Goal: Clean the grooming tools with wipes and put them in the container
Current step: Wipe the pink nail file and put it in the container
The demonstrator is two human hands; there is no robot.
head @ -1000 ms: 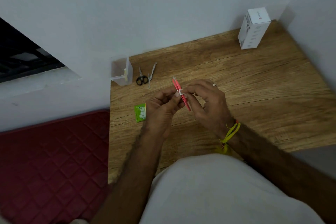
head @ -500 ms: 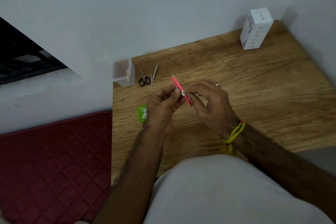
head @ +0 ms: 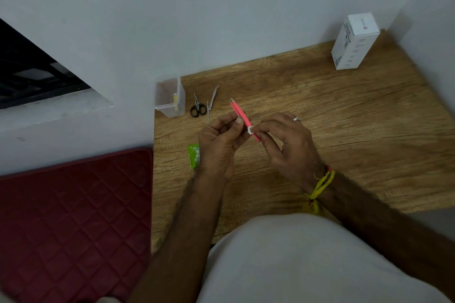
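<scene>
My left hand [head: 218, 141] pinches the pink tweezers [head: 240, 113] above the wooden table [head: 344, 118] — tips aimed at the wall. My right hand [head: 286, 141] pinches a small white wipe [head: 250, 129] around them. The clear container [head: 170, 97] stands at the table's far-left corner — scissors [head: 197, 108] just beside it.

Bare forearms, yellow wrist thread [head: 321, 186], finger ring [head: 297, 119], pale garment [head: 307, 261].
</scene>
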